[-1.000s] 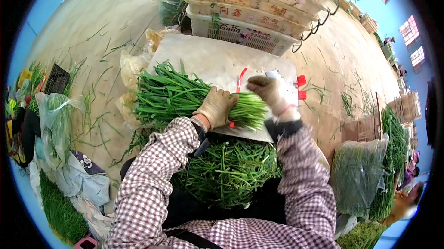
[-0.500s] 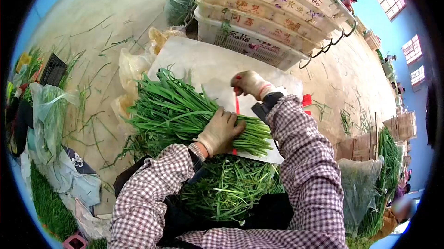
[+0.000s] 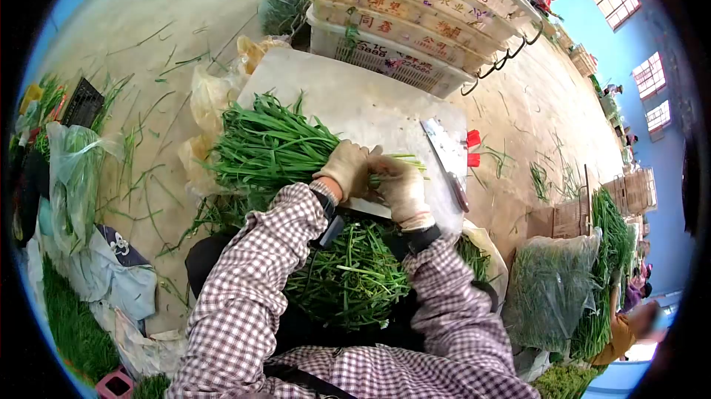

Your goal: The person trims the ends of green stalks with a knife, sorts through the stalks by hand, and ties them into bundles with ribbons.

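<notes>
A bunch of garlic chives lies across a pale board, leaves to the left and cut stalk ends to the right. My left hand, in a light work glove, is wrapped round its stalks. Close against it, my gloved right hand has its fingers curled and pressed together at the stalks; what they pinch is hidden. Right of my hands, a knife with a broad blade rests on the board. Red strips show at the board's right edge. Below, loose chive trimmings form a heap at my lap.
Stacked white crates stand behind the board. Crumpled yellowish plastic lies along its left side. Bagged greens stand at the right, near another person in a brown sleeve. Cloths and more greens lie at left.
My right hand came down from above the board to the stalks beside my left hand. The red strip hanging from it is now out of sight. The knife has come into full view.
</notes>
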`<action>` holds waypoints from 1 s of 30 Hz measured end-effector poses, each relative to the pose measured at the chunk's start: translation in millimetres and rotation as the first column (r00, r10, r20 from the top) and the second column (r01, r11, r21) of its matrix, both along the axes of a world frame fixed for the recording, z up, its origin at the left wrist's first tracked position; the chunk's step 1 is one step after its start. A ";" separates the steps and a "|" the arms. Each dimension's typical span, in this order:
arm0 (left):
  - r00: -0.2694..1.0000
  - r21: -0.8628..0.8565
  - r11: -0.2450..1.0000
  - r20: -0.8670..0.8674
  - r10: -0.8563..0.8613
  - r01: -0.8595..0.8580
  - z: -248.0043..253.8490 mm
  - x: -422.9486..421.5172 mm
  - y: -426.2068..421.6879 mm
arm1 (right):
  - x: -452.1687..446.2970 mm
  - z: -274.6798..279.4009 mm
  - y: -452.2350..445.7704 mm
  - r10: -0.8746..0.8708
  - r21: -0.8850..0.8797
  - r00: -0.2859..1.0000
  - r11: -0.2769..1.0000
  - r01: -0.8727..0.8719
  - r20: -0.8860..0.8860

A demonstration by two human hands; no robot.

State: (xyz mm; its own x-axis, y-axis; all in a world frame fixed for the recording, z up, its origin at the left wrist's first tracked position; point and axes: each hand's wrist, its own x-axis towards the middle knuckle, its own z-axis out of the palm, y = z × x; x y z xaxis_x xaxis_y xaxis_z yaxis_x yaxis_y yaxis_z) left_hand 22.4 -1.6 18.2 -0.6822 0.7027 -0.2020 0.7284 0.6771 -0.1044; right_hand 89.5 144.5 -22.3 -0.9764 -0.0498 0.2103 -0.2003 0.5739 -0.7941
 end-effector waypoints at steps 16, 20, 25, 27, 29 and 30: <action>0.958 0.125 0.990 0.286 0.023 -0.061 1.7 -23.7 15.5 | 51.7 32.3 -15.2 -0.415 -0.600 0.884 0.657 0.456 0.216; 0.973 0.118 0.993 0.233 0.003 -0.031 -5.2 -20.8 15.4 | 46.5 19.3 -43.8 -0.391 -0.251 0.891 0.861 0.443 0.233; 0.987 0.134 0.991 0.162 -0.002 -0.020 0.2 -15.4 11.6 | 27.7 -20.3 -38.1 -0.442 -0.200 0.890 0.867 0.456 0.116; 0.993 0.182 0.983 0.116 -0.020 -0.002 -18.2 -18.3 12.2 | 31.9 -5.2 -36.5 -0.377 -0.201 0.905 0.888 0.414 0.198; 0.993 0.158 0.985 0.085 -0.086 0.072 -13.7 -13.2 8.2 | 28.9 20.2 -44.6 -0.343 -0.223 0.909 0.892 0.394 0.236; 0.993 0.114 0.990 0.073 -0.089 0.080 -17.0 -13.5 8.6 | 23.7 12.1 -45.0 -0.349 -0.232 0.888 0.876 0.422 0.299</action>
State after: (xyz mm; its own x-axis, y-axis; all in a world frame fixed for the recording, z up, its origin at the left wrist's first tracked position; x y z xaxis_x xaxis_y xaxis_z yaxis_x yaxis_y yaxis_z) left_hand 8.9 7.0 1.2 -0.6048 0.7780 -0.1702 0.7863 0.6172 0.0270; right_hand 113.2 99.5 -10.2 -0.9262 0.3672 -0.0853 0.2080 0.3091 -0.9280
